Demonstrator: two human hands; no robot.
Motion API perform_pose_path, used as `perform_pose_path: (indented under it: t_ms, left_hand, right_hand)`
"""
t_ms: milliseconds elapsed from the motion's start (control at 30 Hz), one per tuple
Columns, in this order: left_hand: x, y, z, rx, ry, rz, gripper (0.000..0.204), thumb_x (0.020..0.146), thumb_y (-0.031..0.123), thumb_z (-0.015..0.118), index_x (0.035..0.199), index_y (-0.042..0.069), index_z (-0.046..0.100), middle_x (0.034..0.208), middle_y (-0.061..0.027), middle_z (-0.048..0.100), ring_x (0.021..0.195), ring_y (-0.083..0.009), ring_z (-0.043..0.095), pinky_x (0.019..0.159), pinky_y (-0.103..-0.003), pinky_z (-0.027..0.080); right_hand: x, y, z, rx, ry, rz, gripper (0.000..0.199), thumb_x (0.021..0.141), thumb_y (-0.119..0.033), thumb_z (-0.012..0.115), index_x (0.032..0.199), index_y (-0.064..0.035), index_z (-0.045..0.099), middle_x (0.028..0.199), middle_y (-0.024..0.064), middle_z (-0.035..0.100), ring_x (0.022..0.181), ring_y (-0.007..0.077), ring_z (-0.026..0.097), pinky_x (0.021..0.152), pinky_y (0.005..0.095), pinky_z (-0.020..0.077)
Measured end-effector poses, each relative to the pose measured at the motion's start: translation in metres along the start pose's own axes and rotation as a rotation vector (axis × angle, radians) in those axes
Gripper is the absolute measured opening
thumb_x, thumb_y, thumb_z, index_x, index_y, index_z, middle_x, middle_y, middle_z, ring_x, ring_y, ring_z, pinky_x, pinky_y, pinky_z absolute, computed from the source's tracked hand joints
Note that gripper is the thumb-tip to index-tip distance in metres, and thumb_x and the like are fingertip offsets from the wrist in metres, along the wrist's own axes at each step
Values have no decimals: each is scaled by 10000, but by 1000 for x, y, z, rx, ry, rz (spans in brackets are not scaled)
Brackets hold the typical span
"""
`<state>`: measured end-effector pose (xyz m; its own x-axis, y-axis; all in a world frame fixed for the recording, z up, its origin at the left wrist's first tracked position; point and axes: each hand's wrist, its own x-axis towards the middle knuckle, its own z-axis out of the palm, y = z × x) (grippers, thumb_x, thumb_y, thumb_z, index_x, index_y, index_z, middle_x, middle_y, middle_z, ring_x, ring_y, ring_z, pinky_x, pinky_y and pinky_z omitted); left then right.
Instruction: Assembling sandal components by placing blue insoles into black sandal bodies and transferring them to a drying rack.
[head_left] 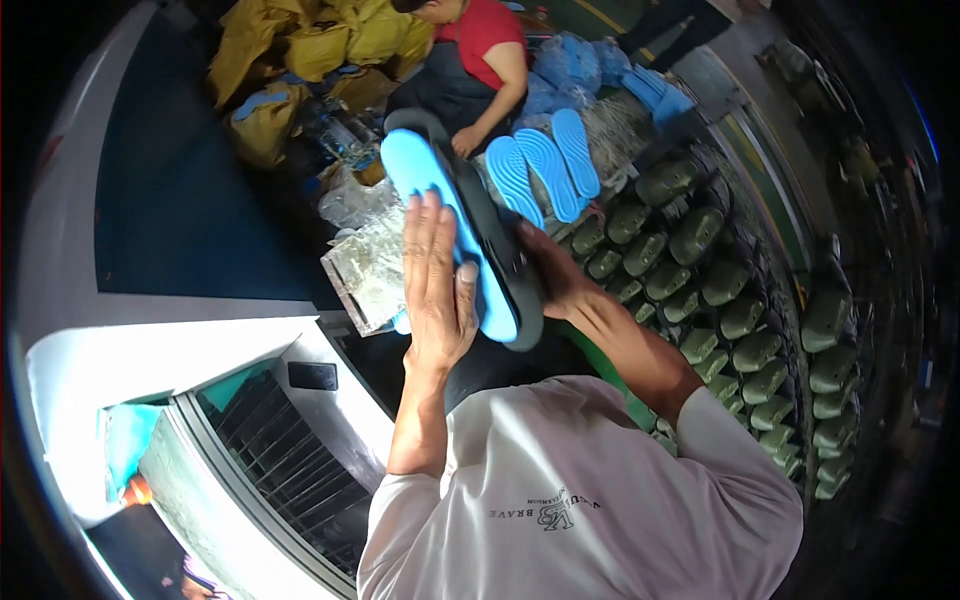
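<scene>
A bright blue insole (pixel 409 160) lies lengthwise along a black piece of footwear (pixel 490 225) with a thick dark rim, both held up before me and tilted. My left hand (pixel 432 285) rests flat on the insole's face, fingers stretched together and thumb a little apart. From the other side, my right hand (pixel 555 272) grips the black piece of footwear, its fingertips partly hidden behind it. Just beyond, several ridged blue insoles (pixel 545 170) lie on a plastic-covered pile.
A co-worker in a red shirt (pixel 495 45) sits ahead, near yellow sacks (pixel 320 50) and blue plastic bags (pixel 570 65). Rows of dark green shoe lasts (pixel 725 285) stand at right. A white machine (pixel 180 350) flanks my left, with a phone (pixel 313 376) on it.
</scene>
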<state>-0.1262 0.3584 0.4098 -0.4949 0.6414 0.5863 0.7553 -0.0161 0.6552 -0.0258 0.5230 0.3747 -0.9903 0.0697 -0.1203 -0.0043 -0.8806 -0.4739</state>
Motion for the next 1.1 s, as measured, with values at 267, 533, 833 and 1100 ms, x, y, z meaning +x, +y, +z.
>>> perform_pose_path:
  t_ms: [267,533,833,1100]
  left_hand:
    - [-7,9,-43,-181,183,-264,743,866,84,693,1575,10,481,1695,-268,346,1594,-426,303,1279,-507,260]
    - [-141,12,-15,-150,541,-811,1198,795,146,871,1713,79,104,1565,-242,413,1376,-355,517,1125,-424,461]
    - [-430,81,-47,-302,1696,-1373,924,829,122,766,1628,142,302,1271,-181,588,1020,-270,663,889,-429,600]
    - [-803,86,-151,2046,262,-1399,564,904,201,822,1386,-32,646,1341,-227,697,1140,-333,696,1023,-437,558]
  right_hand:
    - [-9,-10,4,-474,69,93,868,889,-432,840,1563,-43,455,1292,67,665,1068,154,676,879,297,574]
    - [-3,112,9,-737,-131,123,664,1089,-438,577,1591,-21,457,1635,184,409,1508,301,420,1250,466,331]
    - [-30,233,61,-1180,-759,515,279,1001,-63,695,1260,38,710,1212,149,740,1042,208,760,923,311,608]
    - [-20,200,-15,-1382,-461,633,276,1063,-71,613,1297,63,676,1227,170,745,1115,225,742,994,329,581]
